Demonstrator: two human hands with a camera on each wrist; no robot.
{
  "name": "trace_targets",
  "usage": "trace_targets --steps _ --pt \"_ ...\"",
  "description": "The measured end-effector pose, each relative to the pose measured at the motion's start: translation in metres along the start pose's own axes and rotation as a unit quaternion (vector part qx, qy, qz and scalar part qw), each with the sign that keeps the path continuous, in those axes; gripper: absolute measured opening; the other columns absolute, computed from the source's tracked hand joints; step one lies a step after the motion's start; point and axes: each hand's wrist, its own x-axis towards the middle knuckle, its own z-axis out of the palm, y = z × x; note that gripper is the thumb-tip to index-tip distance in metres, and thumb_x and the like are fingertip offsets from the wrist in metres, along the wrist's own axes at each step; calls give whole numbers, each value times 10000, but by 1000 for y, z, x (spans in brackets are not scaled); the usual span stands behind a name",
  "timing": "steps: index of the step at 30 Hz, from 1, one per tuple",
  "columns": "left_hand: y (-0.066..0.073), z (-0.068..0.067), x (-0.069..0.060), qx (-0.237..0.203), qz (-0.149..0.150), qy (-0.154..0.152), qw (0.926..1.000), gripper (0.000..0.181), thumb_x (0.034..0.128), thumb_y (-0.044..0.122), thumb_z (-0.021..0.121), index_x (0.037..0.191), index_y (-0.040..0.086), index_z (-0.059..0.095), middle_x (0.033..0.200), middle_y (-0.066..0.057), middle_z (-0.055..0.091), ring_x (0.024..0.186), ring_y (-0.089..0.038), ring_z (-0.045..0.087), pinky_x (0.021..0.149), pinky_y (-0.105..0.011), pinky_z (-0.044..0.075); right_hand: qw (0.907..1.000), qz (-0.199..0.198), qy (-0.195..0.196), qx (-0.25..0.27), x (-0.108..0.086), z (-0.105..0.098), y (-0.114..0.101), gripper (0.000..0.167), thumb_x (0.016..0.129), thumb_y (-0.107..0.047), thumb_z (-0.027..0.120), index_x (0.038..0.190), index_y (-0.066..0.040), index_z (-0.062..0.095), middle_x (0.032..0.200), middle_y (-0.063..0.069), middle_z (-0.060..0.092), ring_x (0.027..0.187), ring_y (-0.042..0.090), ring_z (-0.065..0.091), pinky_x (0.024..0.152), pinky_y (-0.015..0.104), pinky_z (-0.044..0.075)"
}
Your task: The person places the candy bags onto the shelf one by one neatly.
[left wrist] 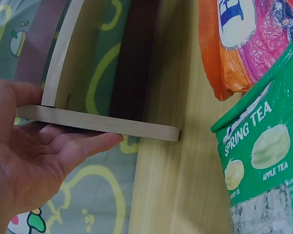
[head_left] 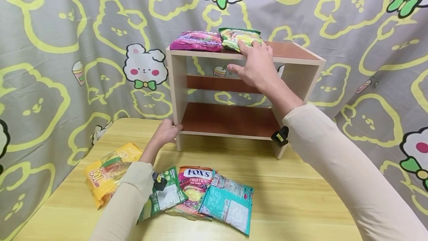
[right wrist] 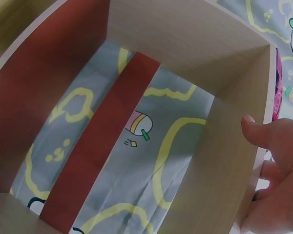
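Note:
A small two-tier wooden shelf (head_left: 230, 119) stands on the table. My left hand (head_left: 166, 133) grips its left side panel at the lower board; in the left wrist view the thumb is on one side of the panel and the fingers on the other. Up on the top board, my right hand (head_left: 255, 62) rests its fingers on a green and yellow candy bag (head_left: 234, 36), thumb held apart. Beside that bag lies a purple candy bag (head_left: 197, 41). The right wrist view shows the right hand (right wrist: 278, 170) at the top board's front edge, the green bag mostly hidden.
On the table (head_left: 294, 196) before the shelf lie a yellow candy bag (head_left: 107, 170), a green tea-candy bag (head_left: 170, 189), an orange and purple Fox's bag (head_left: 194, 189) and a teal bag (head_left: 230, 203), partly overlapping. A patterned curtain (head_left: 110, 47) hangs behind.

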Motion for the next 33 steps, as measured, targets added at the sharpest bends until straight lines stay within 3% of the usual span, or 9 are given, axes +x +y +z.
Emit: trace_targets --steps 7,12,16,21,24,27,30,33 --pt "-1 1 1 83 -17 -24 10000 468 993 241 501 1292 -108 588 1284 -304 607 1172 -438 629 738 -395 640 9985 -141 519 -114 -3 9 4 824 973 -428 604 1629 -138 198 1605 253 288 1511 435 185 1266 547 36" --pt "0 1 1 42 -47 -22 10000 456 987 238 509 1278 -102 596 1262 -296 617 1156 -434 638 739 -404 641 9962 -189 833 148 -5 13 8 869 970 -364 598 1623 -41 125 1656 214 216 1535 398 149 1277 530 -7" --pt "1 1 2 18 -33 -23 10000 440 984 232 508 1251 -104 607 1231 -288 626 1130 -421 650 739 -410 641 9927 -321 1114 323 -9 15 11 841 968 -282 586 1596 46 133 1650 233 229 1528 385 179 1280 518 37" --pt "1 1 3 -14 -17 -27 10000 430 984 225 510 1239 -106 611 1204 -285 636 1119 -422 652 730 -410 641 9873 -567 1409 466 -19 18 15 746 978 -219 559 1575 64 214 1617 254 295 1526 364 235 1290 488 101" --pt "1 2 3 -24 -20 -32 10000 427 984 224 509 1236 -105 612 1203 -286 634 1136 -443 643 733 -419 641 9802 -710 1729 652 -26 21 17 671 982 -191 547 1552 61 299 1583 247 372 1510 361 295 1281 466 182" --pt "0 2 3 -19 -22 -38 10000 432 984 227 506 1237 -108 609 1211 -293 631 1146 -458 637 737 -425 640 9663 -1025 2230 783 -34 25 19 559 980 -154 546 1488 55 440 1496 229 508 1439 347 436 1209 472 351" --pt "-1 1 2 -12 -43 -35 10000 442 984 229 503 1251 -109 601 1230 -295 626 1148 -456 638 744 -425 640 9498 -1414 2668 820 -43 30 20 416 976 -116 530 1360 30 602 1313 201 663 1228 326 629 1011 493 528" --pt "-2 1 2 -1 -77 -30 10000 448 985 232 503 1258 -110 597 1238 -295 625 1145 -455 642 745 -418 640 9399 -1685 2840 873 -54 39 22 305 963 -88 525 1181 22 708 1097 180 742 980 323 708 813 486 579"
